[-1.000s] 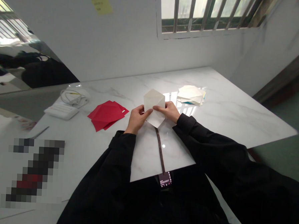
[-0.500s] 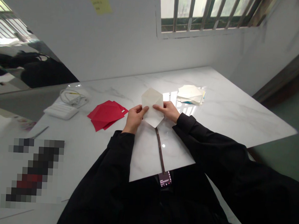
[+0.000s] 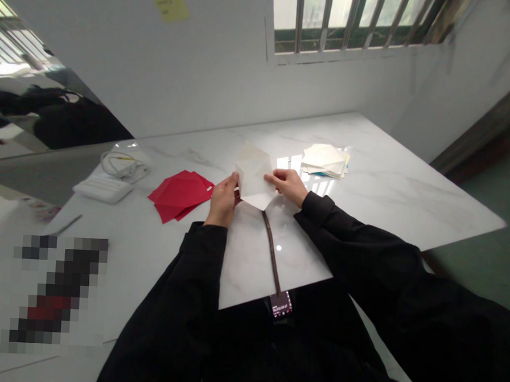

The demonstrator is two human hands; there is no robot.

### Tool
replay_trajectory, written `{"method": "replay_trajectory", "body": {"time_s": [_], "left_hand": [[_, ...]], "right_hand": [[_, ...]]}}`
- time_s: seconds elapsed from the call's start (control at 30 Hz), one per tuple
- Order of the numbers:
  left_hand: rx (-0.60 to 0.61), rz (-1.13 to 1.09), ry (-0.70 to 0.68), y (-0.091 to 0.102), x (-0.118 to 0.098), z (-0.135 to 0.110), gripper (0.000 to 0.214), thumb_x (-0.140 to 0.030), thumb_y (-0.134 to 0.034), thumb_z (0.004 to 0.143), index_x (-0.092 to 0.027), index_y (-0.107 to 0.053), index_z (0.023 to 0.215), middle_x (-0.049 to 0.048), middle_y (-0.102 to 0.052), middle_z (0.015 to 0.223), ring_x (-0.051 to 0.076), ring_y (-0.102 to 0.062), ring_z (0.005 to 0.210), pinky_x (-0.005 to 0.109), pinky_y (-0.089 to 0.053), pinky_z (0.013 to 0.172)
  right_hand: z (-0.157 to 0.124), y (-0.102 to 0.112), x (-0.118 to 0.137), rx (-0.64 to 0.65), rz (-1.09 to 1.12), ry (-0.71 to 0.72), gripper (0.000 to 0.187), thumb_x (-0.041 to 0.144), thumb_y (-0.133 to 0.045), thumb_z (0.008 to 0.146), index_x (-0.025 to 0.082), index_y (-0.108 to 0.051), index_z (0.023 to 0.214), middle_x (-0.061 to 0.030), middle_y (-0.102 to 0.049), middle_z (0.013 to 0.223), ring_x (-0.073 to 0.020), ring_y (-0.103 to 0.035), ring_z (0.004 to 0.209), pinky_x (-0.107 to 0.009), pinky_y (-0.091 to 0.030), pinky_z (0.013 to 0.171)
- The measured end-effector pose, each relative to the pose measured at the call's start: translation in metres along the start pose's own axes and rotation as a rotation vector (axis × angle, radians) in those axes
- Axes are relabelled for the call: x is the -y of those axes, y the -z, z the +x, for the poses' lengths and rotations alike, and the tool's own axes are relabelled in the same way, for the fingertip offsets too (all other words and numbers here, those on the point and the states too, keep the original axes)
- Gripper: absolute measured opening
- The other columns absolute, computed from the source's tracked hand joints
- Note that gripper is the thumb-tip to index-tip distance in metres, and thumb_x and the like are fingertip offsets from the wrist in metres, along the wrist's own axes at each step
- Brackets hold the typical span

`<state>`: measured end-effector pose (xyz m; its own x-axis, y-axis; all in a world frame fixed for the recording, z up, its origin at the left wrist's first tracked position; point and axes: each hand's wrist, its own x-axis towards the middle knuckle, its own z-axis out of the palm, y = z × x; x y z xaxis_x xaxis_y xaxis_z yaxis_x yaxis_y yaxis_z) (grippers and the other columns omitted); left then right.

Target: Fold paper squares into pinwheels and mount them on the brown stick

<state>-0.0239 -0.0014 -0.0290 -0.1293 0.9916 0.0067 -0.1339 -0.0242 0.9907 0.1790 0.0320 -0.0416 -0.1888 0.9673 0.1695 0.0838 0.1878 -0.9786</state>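
A cream paper envelope (image 3: 254,177) is held up above the table, its pointed flap toward the wall and another point toward me. My left hand (image 3: 223,201) grips its left edge between thumb and fingers. On the opposite edge, my right hand (image 3: 288,185) pinches the paper with thumb and forefinger. Several red envelopes (image 3: 182,196) lie overlapping on the table, just left of my left hand. Beyond my right hand rests a loose pile of cream envelopes (image 3: 325,159), with a bit of blue and yellow showing at its edge.
On the marble-patterned table (image 3: 409,182), a white box-shaped device (image 3: 103,189) and a coiled white cable (image 3: 126,166) sit at the left. A dark strap (image 3: 272,249) runs down to a lit phone screen (image 3: 281,305) at my lap. The wall (image 3: 218,69) borders the far side.
The envelope has turned slightly and shifted a little left. My left hand has moved left and now holds its outer edge; the right thumb has slid toward the right edge.
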Motion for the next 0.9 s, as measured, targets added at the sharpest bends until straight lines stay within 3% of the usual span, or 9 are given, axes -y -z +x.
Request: {"method": "replay_trajectory", "body": {"time_s": [0.3, 0.9], "left_hand": [[0.027, 0.043, -0.054, 0.0004, 0.0058, 0.0008, 0.065, -0.073, -0.089, 0.069, -0.016, -0.079, 0.097, 0.0093, -0.081, 0.092, 0.025, -0.076, 0.084, 0.035, -0.062, 0.076], [0.006, 0.096, -0.043, -0.002, 0.001, -0.0072, 0.064, -0.061, -0.096, 0.065, -0.01, -0.082, 0.1, 0.0161, -0.082, 0.098, 0.028, -0.076, 0.084, 0.037, -0.058, 0.078]], "right_hand": [[-0.0017, -0.0005, 0.0017, 0.013, 0.004, 0.007, 0.057, 0.076, -0.076, 0.075, 0.021, -0.061, 0.071, 0.0014, -0.055, 0.063, -0.0135, -0.047, 0.061, -0.028, -0.037, 0.057], [-0.0048, -0.0035, 0.0019, 0.057, 0.025, 0.027, 0.058, 0.075, -0.079, 0.075, 0.02, -0.062, 0.072, 0.0016, -0.056, 0.067, -0.0122, -0.046, 0.063, -0.027, -0.036, 0.056]]}}
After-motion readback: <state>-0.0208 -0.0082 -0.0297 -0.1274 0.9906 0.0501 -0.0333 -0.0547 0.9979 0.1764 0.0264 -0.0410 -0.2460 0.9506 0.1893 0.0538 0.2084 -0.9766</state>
